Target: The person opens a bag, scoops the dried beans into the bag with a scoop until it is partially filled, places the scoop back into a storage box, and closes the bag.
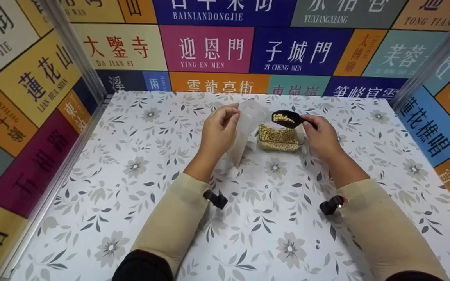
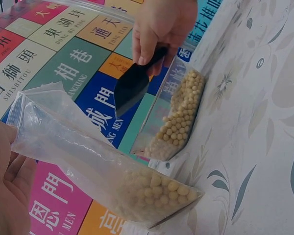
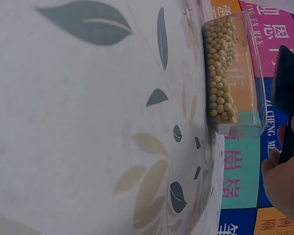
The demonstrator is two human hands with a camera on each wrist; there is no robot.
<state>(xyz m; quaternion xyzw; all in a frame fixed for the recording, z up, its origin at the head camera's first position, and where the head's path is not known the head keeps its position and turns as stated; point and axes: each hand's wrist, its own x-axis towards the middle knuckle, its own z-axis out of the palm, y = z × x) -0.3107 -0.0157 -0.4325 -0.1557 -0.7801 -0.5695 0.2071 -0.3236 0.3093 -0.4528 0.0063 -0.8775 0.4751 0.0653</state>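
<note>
- Left hand (image 1: pixel 219 128): pinching a zip bag (image 2: pixel 83 147) at its top edge.
- Right hand (image 1: pixel 322 136): clamped on a loaded black scoop (image 1: pixel 294 120), higher than the clear box (image 3: pixel 241 129).
- Contents: apparently soybeans (image 3: pixel 220 73).

On the back wall (image 1: pixel 252 48), 迎恩門 and YING EN MEN are printed on a pink panel (image 1: pixel 206 49), 子城門 and ZI CHENG MEN on a dark blue panel (image 1: pixel 299 50). DA JIAN SI is lettered on a cream panel (image 1: pixel 121 47). BAINIANDONGJIE is read on an upper blue panel (image 1: pixel 225 12), YUXIANGXIANG on a grey panel (image 1: pixel 342 15). On the left wall (image 1: pixel 18 113), LIAN HUA SHAN is shown on a yellow panel (image 1: pixel 37 80); on the right wall (image 1: pixel 440 109), 蓮花樵唱 is borne by a light blue panel (image 1: pixel 426 127). In the left wrist view, SHISHITOU is seen on a pale panel (image 2: pixel 14 73).
</note>
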